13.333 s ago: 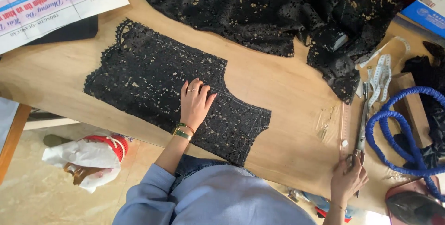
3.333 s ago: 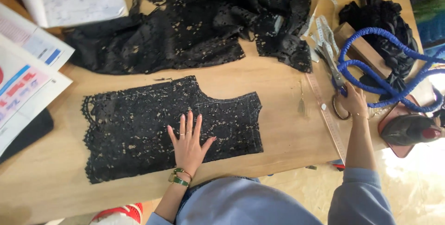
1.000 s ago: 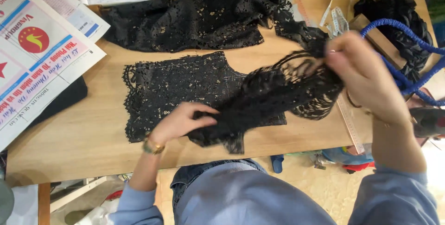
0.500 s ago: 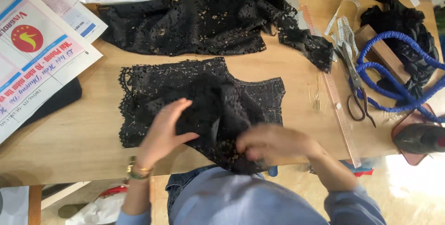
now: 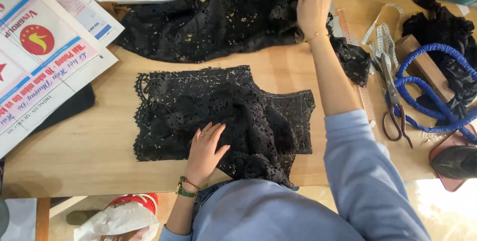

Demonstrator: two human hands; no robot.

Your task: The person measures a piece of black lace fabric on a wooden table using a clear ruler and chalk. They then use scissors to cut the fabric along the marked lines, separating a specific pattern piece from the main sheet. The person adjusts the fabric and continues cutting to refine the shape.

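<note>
The left hand [image 5: 204, 147] lies flat, fingers spread and pressing down, on the cut lace panel [image 5: 198, 107], a black openwork piece laid out on the wooden table [image 5: 89, 141] just in front of the person. The panel's right part is bunched and folded over itself, rising in a rumpled heap beside the hand, while its left part lies smooth with a scalloped edge. The right hand [image 5: 314, 2] reaches far across the table with the arm outstretched in a light blue sleeve [image 5: 357, 171]; its fingers are straight and loosely spread, resting on the larger heap of black lace [image 5: 218, 17] at the far side, though the view does not make plain whether the fingertips pinch any fabric. The heap lies well apart from the panel, with bare wood between them. To the right of the arm lie a long ruler [image 5: 355, 67], a tape measure [image 5: 382, 32], a pair of scissors [image 5: 392, 102] and a coil of blue cord [image 5: 427, 92]. Printed paper sheets [image 5: 44, 52] cover the table's left end.
</note>
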